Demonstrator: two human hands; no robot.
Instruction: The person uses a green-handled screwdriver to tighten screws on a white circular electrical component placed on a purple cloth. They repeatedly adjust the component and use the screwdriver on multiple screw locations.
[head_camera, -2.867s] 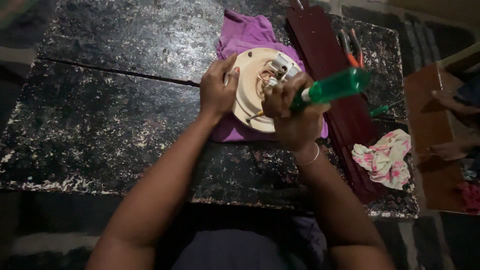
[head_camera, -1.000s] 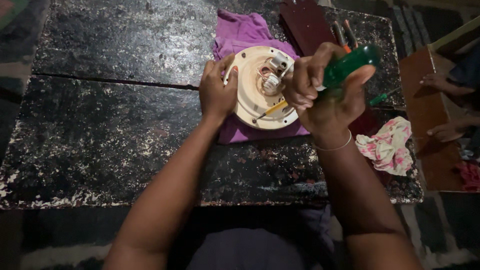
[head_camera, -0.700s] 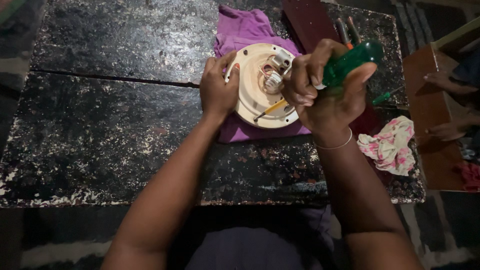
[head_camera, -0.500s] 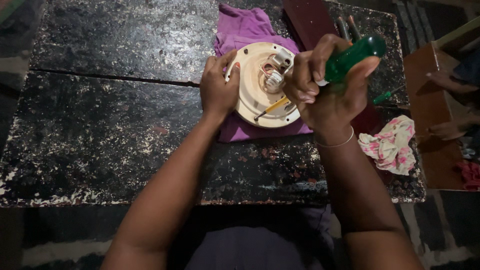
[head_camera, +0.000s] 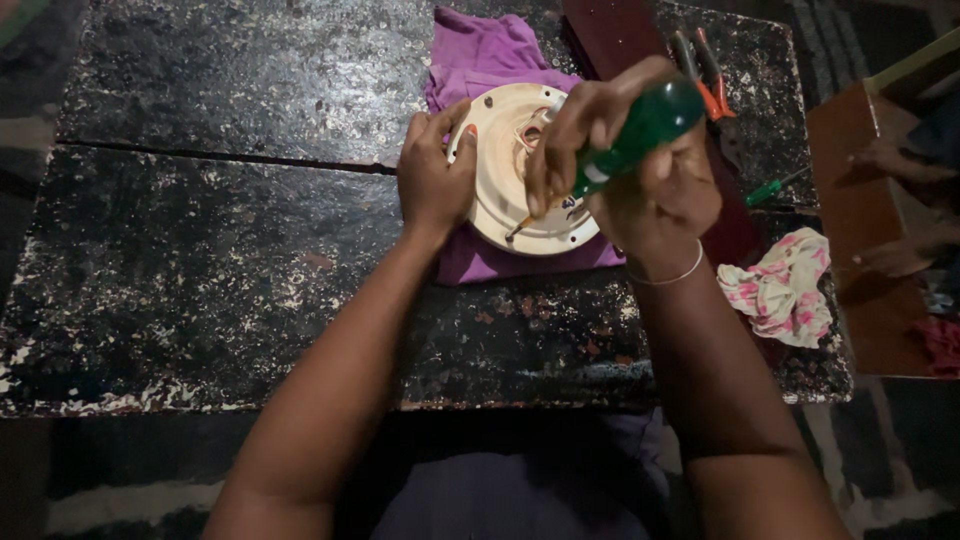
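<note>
Round cream plastic disc with wiring and small metal parts at its middle (head_camera: 510, 190) lies flat on a crumpled purple cloth (head_camera: 480, 60), which sits on the black speckled, worn tabletop (head_camera: 200, 250).

My left hand (head_camera: 433, 180) is pressed on the disc's left rim, thumb and fingers curled over the edge, clamped on it to stop it turning.

My right hand (head_camera: 640, 170) is wrapped tight round the translucent green handle of a screwdriver (head_camera: 640, 125). The handle tilts up and to the right; the shaft runs down and left toward the disc's centre. The tip is hidden behind my fingers, so I cannot tell whether it is seated in a screw head.

To do this well, I judge: bring the handle closer to upright over the fastener, press down along the shaft, and keep the left hand bearing firmly so the disc does not slide on the cloth. The loose wires sit near the tip; a slip could nick them.

Off to the right: orange-handled pliers (head_camera: 705, 65) on a dark red board (head_camera: 620, 30), a floral pink-and-white rag (head_camera: 785, 290).
</note>
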